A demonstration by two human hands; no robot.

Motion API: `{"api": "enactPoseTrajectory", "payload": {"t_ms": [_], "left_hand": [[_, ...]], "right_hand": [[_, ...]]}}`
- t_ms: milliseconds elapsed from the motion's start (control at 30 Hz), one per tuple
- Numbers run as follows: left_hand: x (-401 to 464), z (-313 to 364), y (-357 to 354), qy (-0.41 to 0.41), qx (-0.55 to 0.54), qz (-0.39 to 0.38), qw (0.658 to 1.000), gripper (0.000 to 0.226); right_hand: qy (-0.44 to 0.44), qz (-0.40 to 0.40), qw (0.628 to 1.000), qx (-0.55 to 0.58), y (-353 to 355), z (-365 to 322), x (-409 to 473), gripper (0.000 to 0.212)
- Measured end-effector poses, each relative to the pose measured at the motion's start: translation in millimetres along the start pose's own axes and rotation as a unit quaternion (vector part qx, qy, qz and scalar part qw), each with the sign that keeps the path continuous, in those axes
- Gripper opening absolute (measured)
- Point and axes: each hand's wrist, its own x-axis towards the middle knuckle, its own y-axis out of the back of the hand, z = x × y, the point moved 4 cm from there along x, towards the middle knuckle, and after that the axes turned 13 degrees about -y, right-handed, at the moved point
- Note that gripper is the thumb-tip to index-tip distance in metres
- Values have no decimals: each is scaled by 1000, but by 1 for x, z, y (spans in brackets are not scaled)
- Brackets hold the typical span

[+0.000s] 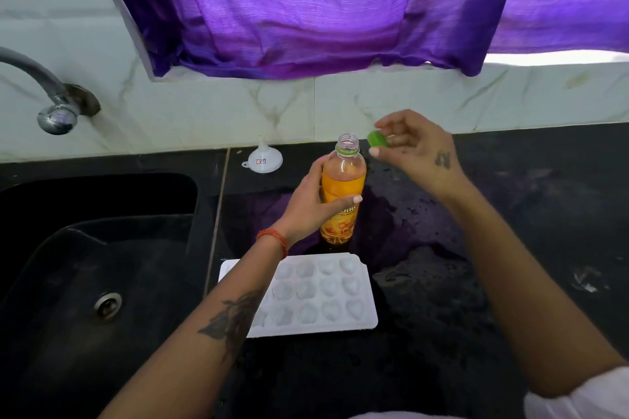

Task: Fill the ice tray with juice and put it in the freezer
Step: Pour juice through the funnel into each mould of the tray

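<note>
Sitting nearest: empty ice tray point(316, 296) on surface point(476, 282); left hand point(315, 204) gripping uncapped juice bottle point(343, 194), right hand point(413, 146) pinching green cap point(377, 139); funnel point(263, 160) behind.

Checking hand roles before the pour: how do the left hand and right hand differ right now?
The left hand wraps the juice bottle at mid-body, low over the counter; the right hand is raised beside the bottle's open mouth. The left's grip is a full wrap; the right pinches the small green cap with its fingertips. Both hold something.
</note>
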Motion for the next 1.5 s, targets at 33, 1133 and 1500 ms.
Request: {"api": "enactPoseTrajectory", "payload": {"t_ms": [33, 1133, 1500], "left_hand": [[-1, -1, 0, 3, 2, 3, 1000, 74], [101, -101, 116, -18, 728, -309, 611, 82], [143, -102, 126, 33, 731, -374, 570, 24]], "right_hand": [[-25, 27, 999, 40, -2, 20, -4, 34], [-130, 53, 979, 145, -109, 67, -22, 93], [-146, 59, 982, 100, -114, 84, -21, 86]]}}
